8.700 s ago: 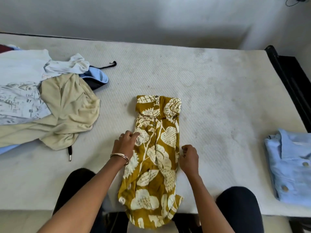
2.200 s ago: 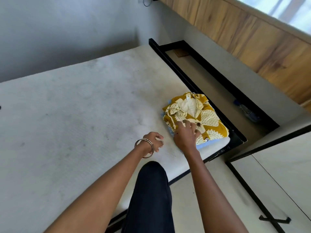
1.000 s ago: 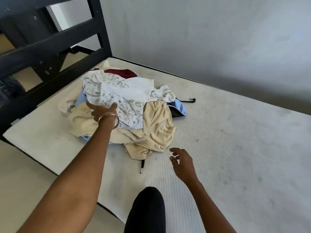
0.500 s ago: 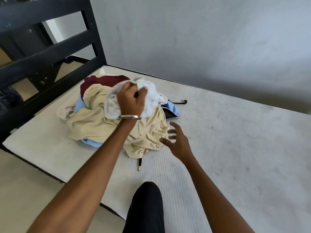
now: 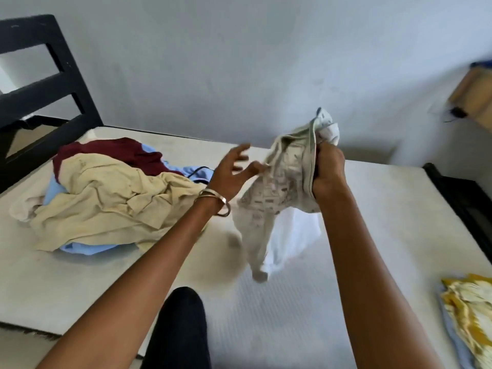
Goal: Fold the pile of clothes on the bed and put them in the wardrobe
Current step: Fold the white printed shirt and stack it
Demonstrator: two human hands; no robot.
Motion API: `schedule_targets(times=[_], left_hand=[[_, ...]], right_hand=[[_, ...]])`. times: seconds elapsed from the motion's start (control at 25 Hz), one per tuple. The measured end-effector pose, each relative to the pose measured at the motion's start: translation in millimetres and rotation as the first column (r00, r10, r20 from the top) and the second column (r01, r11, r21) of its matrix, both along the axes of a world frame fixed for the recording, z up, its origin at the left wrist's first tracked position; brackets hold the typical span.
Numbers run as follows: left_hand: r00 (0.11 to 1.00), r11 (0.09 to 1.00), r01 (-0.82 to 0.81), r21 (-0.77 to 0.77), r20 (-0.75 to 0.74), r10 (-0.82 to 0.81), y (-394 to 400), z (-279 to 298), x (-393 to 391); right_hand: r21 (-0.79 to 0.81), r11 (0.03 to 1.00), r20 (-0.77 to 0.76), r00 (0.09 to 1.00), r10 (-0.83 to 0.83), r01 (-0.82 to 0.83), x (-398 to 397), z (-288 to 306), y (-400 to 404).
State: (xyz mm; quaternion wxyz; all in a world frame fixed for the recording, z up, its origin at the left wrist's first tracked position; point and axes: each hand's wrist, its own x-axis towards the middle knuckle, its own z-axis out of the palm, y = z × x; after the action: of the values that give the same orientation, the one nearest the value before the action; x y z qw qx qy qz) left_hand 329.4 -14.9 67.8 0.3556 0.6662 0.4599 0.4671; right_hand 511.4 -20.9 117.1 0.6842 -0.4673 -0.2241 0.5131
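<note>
- The white printed garment (image 5: 282, 182) is hanging bunched above the mattress (image 5: 359, 222)
- The right hand (image 5: 328, 174) is gripping its upper edge in a fist
- The left hand (image 5: 229, 174) is spreading its fingers, touching the cloth's side
- The pile of clothes (image 5: 106, 198) is lying to the left
- A folded yellow garment (image 5: 471, 310) is sitting at right

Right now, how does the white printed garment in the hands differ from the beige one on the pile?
The printed garment hangs in the air, gripped by the right hand; the beige garment lies crumpled on the pile. The printed one is white with grey markings; the beige one is plain. The left hand reaches only toward the printed one. Both are unfolded.
</note>
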Motion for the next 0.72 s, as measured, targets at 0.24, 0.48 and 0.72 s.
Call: schedule_targets(times=[0.24, 0.48, 0.72], left_hand=[[0.970, 0.908, 0.241, -0.341, 0.073, -0.230, -60, -35, 82], [0.997, 0.944, 0.068, -0.322, -0.008, -0.075, -30, 3, 102], [0.980, 0.870, -0.143, -0.473, -0.193, 0.056, -14, 44, 126]], right_hand=[[-0.073, 0.992, -0.096, 0.991, 0.097, -0.105, 62, 26, -25], [-0.233, 0.958, 0.030, 0.986, -0.165, 0.167, 189, -27, -1], [-0.027, 0.944, 0.652, 0.721, -0.234, 0.330, 121, -38, -79]])
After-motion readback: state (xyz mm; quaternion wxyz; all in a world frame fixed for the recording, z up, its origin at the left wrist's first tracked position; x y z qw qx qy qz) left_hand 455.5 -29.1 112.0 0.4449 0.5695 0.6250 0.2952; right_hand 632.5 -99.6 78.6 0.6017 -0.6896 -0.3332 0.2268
